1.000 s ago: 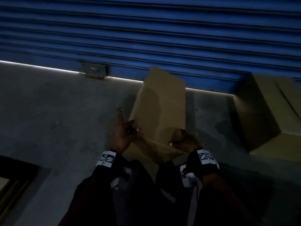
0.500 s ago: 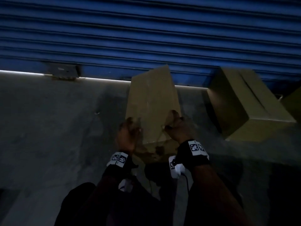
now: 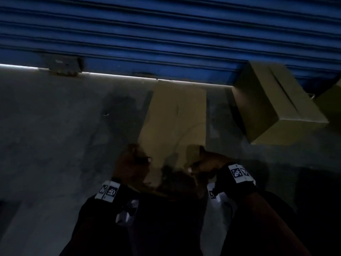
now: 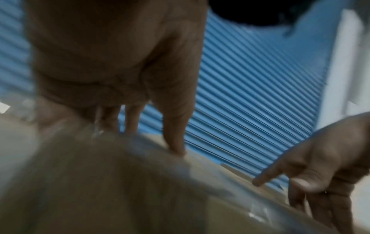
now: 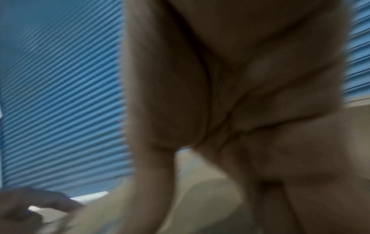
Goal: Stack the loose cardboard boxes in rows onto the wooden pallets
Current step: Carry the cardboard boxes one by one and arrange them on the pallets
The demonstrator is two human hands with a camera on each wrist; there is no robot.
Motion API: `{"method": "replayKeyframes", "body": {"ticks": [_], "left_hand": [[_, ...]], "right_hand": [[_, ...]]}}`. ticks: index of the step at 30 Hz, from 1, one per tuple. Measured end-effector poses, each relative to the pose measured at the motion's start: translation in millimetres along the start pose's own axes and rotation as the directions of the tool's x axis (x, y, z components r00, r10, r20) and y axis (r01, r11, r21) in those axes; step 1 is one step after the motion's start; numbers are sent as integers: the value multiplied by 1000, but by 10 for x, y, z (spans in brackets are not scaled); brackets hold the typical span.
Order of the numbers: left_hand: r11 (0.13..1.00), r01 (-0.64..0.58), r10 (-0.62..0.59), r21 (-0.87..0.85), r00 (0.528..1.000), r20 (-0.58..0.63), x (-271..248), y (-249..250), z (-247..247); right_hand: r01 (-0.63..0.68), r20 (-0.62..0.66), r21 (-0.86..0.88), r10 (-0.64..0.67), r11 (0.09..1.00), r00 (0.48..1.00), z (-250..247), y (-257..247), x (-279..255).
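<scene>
A long cardboard box (image 3: 177, 115) is held over the concrete floor, its far end pointing at the shutter. My left hand (image 3: 132, 163) grips its near left corner and my right hand (image 3: 204, 161) its near right corner, fingers curled over the edges. The left wrist view shows my left hand's fingers (image 4: 174, 142) pressed on the taped box top (image 4: 100, 182), with the right hand (image 4: 320, 174) across from them. In the blurred right wrist view, my right hand (image 5: 220, 110) wraps the box (image 5: 210, 197). No pallet is in view.
A blue roller shutter (image 3: 166, 34) closes off the far side, with a metal latch plate (image 3: 62, 66) at its foot. A second cardboard box (image 3: 273, 108) lies against it on the right, and part of another box (image 3: 332, 106) shows at the edge. Grey concrete floor (image 3: 55, 145) spreads left.
The held box has swung from leaning right to pointing straight at the shutter. Both hands have kept their hold on its near end, and the view has shifted.
</scene>
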State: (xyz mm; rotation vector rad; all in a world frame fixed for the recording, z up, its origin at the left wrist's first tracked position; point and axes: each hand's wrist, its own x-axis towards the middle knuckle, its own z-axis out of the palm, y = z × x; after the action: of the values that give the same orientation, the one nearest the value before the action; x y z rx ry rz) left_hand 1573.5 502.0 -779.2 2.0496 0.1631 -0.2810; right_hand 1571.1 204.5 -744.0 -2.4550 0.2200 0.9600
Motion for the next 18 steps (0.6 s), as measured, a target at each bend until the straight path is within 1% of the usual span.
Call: {"method": "replayKeyframes", "body": {"ticks": [1,2,3,4,5,6,7,8,9,10,11,13,14,15,16,17,18], "left_hand": [[1000,10,-11,22,999,39,-104,13,-57],[998,20,-25,61,997,77,-150,1,-103],[998,47,-52,46,991,119,-167,-8,-145],[996,84,-82,-3,982,172,-173,12,-163],[993,107,-94,-53,974,207,-119,34,-167],[989,120,-98,-85,967,235,-60,83,-174],[990,109,-85,-91,969,233,24,139,-140],[996,51,-35,-73,979,199,138,197,-101],[998,-35,42,-43,986,161,287,243,-62],[995,-97,90,35,981,170,402,332,-31],[979,-154,126,136,973,191,503,423,16],[910,-198,114,364,964,239,638,539,45],[874,-190,84,447,965,247,674,546,56],[878,-161,42,451,964,263,749,521,61],[900,-144,26,412,960,278,742,530,52],[918,-127,8,375,953,302,777,492,59],[923,-134,14,361,948,318,783,457,54]], "right_hand": [[3,44,-1,-3,1000,999,23,33,-5],[12,48,45,-14,999,999,21,43,-35],[20,7,96,-21,995,1000,6,54,-44],[33,-72,132,-24,991,997,-43,60,-44],[1,-154,146,22,989,988,-113,42,-25],[-30,-247,167,71,986,966,-184,-1,-7],[-54,-321,172,108,984,941,-255,-44,22],[-60,-360,178,122,982,925,-318,-96,36],[-60,-382,187,129,980,915,-365,-148,78],[-48,-399,208,129,977,908,-377,-200,114],[-29,-407,218,118,976,906,-379,-247,133],[-10,-372,189,81,982,924,-298,-333,178],[-20,-331,144,68,989,941,-248,-355,199],[-42,-293,109,73,993,953,-220,-370,215],[-43,-286,110,73,993,955,-206,-369,232],[-58,-284,148,98,987,954,-210,-358,247],[-59,-290,191,114,980,950,-231,-338,278]]}}
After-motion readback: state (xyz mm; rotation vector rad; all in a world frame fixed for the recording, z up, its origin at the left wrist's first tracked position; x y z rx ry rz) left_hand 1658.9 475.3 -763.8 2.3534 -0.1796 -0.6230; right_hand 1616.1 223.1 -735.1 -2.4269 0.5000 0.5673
